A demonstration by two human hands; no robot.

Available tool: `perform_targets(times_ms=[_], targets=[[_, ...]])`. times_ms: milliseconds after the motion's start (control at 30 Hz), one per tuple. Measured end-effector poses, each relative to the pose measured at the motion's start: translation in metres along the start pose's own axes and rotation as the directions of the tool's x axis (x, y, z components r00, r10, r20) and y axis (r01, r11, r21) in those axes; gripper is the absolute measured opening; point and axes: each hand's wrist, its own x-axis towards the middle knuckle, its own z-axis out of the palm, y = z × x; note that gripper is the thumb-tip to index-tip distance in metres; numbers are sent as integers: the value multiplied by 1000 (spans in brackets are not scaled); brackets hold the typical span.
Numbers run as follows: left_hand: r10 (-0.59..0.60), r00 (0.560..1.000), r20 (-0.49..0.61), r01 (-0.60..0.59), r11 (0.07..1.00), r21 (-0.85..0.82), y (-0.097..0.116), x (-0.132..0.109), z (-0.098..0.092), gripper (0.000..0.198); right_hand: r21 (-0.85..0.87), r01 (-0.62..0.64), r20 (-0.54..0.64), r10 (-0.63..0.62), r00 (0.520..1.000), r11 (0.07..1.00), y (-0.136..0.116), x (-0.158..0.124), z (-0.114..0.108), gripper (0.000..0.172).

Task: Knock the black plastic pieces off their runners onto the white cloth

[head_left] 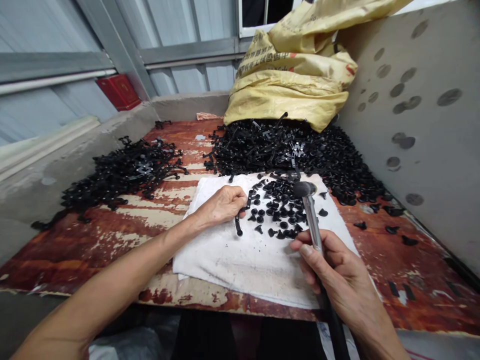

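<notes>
left hand (221, 205) pinches black strip (237, 225) on cloth (240, 260), right hand (337, 280) clamped round hammer (310, 212); head near fingertips (241, 201), off-aim blow could catch them

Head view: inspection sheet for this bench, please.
Surface: worn red-painted wooden table, white cloth spread at front.
Job's things: metal-headed hammer; black plastic strip; small black plastic caps loose on the cloth.
Clutter: heap of black parts at back, tangled black runners at left, yellow woven sack.
Hands: left hand pinches the strip; right hand grips the hammer handle.
Cables: nothing seen.
Surroundings: grey side wall with round marks; red box on ledge.
</notes>
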Motion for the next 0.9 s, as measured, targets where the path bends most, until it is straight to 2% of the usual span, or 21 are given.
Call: perform_targets(times_ms=[233,633,733,833,900], targets=[[-9,1000,3,9,1000,13,-2,0,0,17,11,18,9,-18,1000,1000,7,0,-1,38],[-15,1000,-20,16,999,45,2,0,2,16,-6,13,-5,-13,1000,1000,2,-1,0,40],[16,1000,-26,-13,994,106,0,5,0,12,41,-5,54,2,999,999,0,-1,-1,40],[52,999,-3,-51,983,178,-4,9,-4,11,108,-120,197,97,976,987,-7,-1,-4,45],[54,998,25,-58,976,208,-4,10,-7,10,99,-212,233,185,955,972,-13,0,-9,47]])
